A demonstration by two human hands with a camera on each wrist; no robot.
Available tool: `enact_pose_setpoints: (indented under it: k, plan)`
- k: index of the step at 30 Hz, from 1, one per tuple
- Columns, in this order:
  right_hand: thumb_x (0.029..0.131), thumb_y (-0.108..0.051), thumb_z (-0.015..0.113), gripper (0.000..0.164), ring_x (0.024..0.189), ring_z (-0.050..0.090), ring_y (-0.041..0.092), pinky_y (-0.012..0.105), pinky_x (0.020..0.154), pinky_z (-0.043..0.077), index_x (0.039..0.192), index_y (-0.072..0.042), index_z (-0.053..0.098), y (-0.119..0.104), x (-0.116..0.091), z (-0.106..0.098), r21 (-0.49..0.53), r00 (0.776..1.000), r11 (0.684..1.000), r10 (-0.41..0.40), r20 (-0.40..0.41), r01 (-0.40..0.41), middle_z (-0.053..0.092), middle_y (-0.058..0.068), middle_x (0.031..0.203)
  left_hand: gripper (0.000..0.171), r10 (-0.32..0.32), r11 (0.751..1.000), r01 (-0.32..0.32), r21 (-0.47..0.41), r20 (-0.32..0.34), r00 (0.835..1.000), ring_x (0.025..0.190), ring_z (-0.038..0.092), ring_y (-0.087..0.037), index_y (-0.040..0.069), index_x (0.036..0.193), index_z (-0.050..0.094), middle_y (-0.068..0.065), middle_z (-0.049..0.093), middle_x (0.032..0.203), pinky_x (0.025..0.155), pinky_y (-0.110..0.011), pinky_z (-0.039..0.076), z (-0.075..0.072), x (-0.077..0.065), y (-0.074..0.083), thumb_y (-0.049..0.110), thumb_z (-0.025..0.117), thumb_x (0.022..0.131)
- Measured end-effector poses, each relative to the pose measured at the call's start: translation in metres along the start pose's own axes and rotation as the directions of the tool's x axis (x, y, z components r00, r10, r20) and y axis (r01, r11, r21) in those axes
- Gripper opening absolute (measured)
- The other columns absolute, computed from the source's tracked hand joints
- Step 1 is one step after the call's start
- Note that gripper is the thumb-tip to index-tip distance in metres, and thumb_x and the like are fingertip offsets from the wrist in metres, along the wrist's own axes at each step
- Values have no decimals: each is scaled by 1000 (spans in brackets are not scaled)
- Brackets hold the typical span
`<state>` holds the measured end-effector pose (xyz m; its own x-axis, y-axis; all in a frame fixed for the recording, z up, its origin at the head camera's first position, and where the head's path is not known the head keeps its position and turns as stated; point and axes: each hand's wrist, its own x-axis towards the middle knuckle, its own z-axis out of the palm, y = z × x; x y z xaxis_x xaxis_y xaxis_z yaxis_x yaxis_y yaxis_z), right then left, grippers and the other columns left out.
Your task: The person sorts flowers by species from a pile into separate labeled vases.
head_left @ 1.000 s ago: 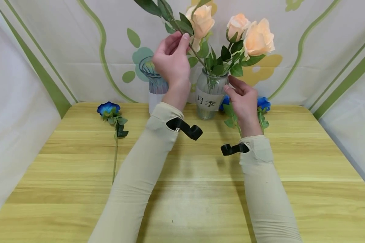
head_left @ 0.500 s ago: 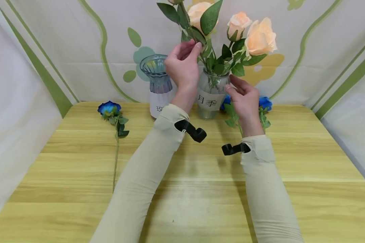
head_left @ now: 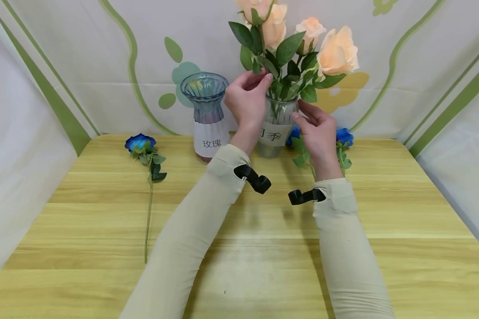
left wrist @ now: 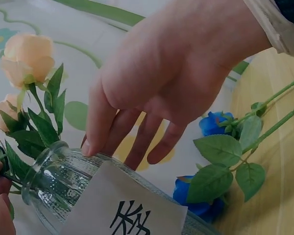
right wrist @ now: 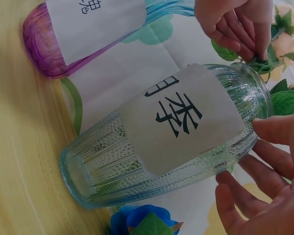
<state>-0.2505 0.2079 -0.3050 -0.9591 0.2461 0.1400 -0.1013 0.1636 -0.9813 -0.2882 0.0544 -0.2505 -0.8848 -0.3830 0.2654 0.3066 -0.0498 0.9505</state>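
My left hand (head_left: 248, 99) pinches the stem of a peach rose (head_left: 257, 9) just above the mouth of a clear ribbed glass vase (right wrist: 186, 127). Its bloom reaches the top edge of the head view, and leaves hide part of the stem. Several other peach roses (head_left: 338, 51) stand in the same vase, which bears a white paper label (head_left: 274, 134) with black characters. On the vase's right side, just below the rim, my right hand (head_left: 318, 133) holds it, thumb (right wrist: 279, 127) at the near side and fingers (right wrist: 264, 169) curving behind.
Left of the glass vase stands a blue and purple vase (head_left: 208, 99) with its own label. A long-stemmed blue rose (head_left: 140, 142) lies on the left of the wooden table (head_left: 263, 266). More blue roses (head_left: 345, 136) lie behind my right hand. A patterned curtain (head_left: 115, 102) hangs behind.
My left hand has moved right and down toward the glass vase, bringing the rose from a leftward tilt to nearly upright. The right hand has stayed at the vase.
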Motion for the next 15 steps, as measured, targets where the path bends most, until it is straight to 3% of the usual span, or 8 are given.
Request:
enact_pose_setpoints:
  k: [4, 10, 15]
  plan:
    - [103, -26, 71, 45, 127, 63, 15, 24, 89, 49, 147, -23, 65, 0, 0, 1, -3, 1000, 1000, -4, -2, 4, 61, 1, 156, 17, 6, 1000, -6, 23, 1, 1000, 93, 77, -7, 12, 107, 84, -2, 84, 104, 81, -15, 59, 0, -2, -5, 20, 85, 92]
    - [103, -26, 71, 45, 129, 63, 16, 24, 89, 50, 147, -22, 65, -1, -2, 2, -8, 1000, 1000, -7, 1, 7, 62, 0, 155, 16, -41, 999, 41, 22, -8, 999, 92, 76, -7, 13, 106, 84, 0, 83, 104, 80, -16, 59, 0, -3, -10, 18, 86, 91]
    - [102, -26, 71, 44, 131, 63, 18, 24, 90, 51, 146, -22, 66, -2, -1, 4, -8, 1000, 1000, -8, 2, 8, 62, 0, 154, 15, -14, 999, 14, 33, -3, 1000, 89, 75, -7, 11, 105, 84, -1, 83, 102, 78, -16, 59, 1, -3, -10, 16, 85, 92]
